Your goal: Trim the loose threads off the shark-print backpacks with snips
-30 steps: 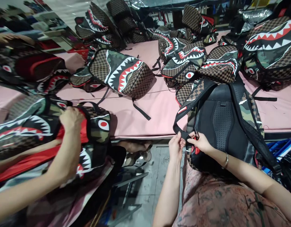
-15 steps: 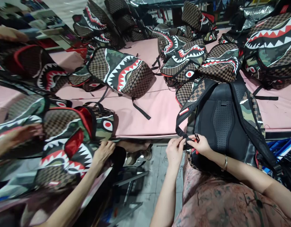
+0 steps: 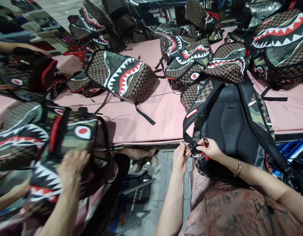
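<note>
A backpack (image 3: pixel 231 131) rests against the table edge with its black padded back and shoulder straps facing up. My left hand (image 3: pixel 181 155) is closed at the lower end of its left shoulder strap (image 3: pixel 187 126), fingers pinched beside the black buckle (image 3: pixel 192 147). From the other side, my right hand (image 3: pixel 210 149) pinches the strap near the buckle and also holds a small dark tool with red handles (image 3: pixel 205 141), its tips pointing up. The hands are a short gap apart. Fingers partly hide the strap end.
Several shark-mouth backpacks (image 3: pixel 121 75) lie on the pink table (image 3: pixel 166 114). To the left, a co-worker's hand (image 3: pixel 74 164) presses on another backpack (image 3: pixel 79 131). Blue and white plastic wrapping (image 3: pixel 292 154) is at the right, below the table edge.
My left hand's fingers have closed more tightly by the buckle, and the tool in my right hand points more upward. The co-worker's backpack at left has been turned over.
</note>
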A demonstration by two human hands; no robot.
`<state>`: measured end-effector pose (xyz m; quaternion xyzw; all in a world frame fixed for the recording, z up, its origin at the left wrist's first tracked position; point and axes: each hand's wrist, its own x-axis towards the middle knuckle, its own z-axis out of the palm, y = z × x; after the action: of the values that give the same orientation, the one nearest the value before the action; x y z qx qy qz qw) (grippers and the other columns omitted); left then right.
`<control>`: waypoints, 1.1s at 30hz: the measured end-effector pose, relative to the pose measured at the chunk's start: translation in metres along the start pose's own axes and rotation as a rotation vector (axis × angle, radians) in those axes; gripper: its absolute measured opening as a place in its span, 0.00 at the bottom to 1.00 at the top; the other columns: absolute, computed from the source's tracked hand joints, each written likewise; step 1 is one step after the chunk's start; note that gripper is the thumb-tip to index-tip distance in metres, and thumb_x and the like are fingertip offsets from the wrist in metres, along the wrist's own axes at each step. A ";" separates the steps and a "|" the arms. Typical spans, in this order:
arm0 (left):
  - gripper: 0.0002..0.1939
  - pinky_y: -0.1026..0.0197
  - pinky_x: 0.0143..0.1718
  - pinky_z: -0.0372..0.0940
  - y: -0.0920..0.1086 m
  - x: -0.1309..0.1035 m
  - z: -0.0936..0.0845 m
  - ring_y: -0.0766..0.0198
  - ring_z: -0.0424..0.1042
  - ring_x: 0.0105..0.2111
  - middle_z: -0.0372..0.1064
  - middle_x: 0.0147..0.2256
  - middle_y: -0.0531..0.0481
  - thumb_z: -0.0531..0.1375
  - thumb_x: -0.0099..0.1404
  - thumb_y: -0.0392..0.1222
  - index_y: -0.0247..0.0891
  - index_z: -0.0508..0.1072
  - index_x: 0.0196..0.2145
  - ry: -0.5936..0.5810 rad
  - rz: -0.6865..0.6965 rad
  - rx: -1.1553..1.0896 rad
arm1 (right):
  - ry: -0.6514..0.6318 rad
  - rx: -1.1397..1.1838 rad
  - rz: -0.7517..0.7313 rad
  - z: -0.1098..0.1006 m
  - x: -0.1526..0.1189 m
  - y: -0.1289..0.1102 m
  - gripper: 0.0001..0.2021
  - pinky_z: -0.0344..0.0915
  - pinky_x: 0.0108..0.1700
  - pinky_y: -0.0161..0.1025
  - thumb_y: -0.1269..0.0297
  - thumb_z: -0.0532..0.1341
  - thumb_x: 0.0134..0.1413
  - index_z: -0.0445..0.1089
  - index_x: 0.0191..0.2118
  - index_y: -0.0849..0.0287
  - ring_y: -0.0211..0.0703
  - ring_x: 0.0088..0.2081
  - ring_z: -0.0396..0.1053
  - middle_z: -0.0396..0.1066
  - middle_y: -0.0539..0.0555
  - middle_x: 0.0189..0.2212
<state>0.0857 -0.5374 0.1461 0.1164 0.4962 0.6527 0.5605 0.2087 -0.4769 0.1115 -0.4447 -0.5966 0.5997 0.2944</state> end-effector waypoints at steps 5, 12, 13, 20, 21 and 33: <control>0.14 0.71 0.19 0.50 -0.002 -0.003 0.004 0.77 0.51 0.16 0.52 0.15 0.59 0.69 0.42 0.43 0.31 0.70 0.23 -0.018 -0.027 0.057 | 0.070 0.098 0.009 -0.004 -0.002 -0.002 0.10 0.65 0.37 0.39 0.63 0.63 0.36 0.67 0.29 0.61 0.39 0.30 0.67 0.70 0.52 0.27; 0.18 0.73 0.14 0.46 -0.001 -0.007 0.015 0.79 0.49 0.14 0.49 0.14 0.61 0.69 0.43 0.41 0.32 0.62 0.17 -0.010 -0.169 -0.133 | 0.233 -0.286 -0.145 -0.039 -0.017 -0.019 0.15 0.65 0.40 0.41 0.58 0.54 0.53 0.62 0.45 0.60 0.42 0.37 0.66 0.66 0.55 0.38; 0.20 0.73 0.13 0.45 -0.001 -0.006 0.017 0.80 0.48 0.13 0.48 0.14 0.62 0.69 0.43 0.42 0.33 0.58 0.16 0.012 -0.182 -0.160 | 0.240 -0.360 -0.205 -0.042 -0.022 -0.021 0.14 0.64 0.42 0.41 0.60 0.51 0.56 0.62 0.45 0.59 0.42 0.39 0.66 0.66 0.56 0.39; 0.22 0.74 0.11 0.42 -0.003 -0.003 0.030 0.80 0.45 0.11 0.43 0.14 0.64 0.66 0.49 0.41 0.36 0.53 0.17 0.155 -0.308 -0.260 | 0.257 -0.806 -0.558 -0.039 -0.039 -0.016 0.13 0.59 0.44 0.42 0.66 0.51 0.59 0.68 0.45 0.58 0.46 0.39 0.66 0.71 0.57 0.37; 0.22 0.74 0.10 0.41 -0.004 -0.004 0.031 0.80 0.45 0.11 0.43 0.14 0.64 0.66 0.50 0.41 0.36 0.53 0.17 0.158 -0.319 -0.263 | 0.244 -0.854 -0.572 -0.038 -0.039 -0.016 0.13 0.59 0.44 0.42 0.66 0.51 0.59 0.68 0.46 0.58 0.46 0.39 0.65 0.71 0.57 0.37; 0.22 0.74 0.10 0.41 -0.010 -0.007 0.033 0.80 0.45 0.11 0.45 0.13 0.63 0.66 0.49 0.42 0.36 0.53 0.17 0.144 -0.290 -0.254 | 0.225 -1.044 -0.642 -0.036 -0.038 -0.025 0.13 0.53 0.36 0.42 0.65 0.50 0.60 0.69 0.46 0.54 0.43 0.32 0.64 0.73 0.54 0.36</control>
<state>0.1173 -0.5271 0.1570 -0.0748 0.4602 0.6290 0.6221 0.2523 -0.4913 0.1463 -0.3888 -0.8804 0.0601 0.2649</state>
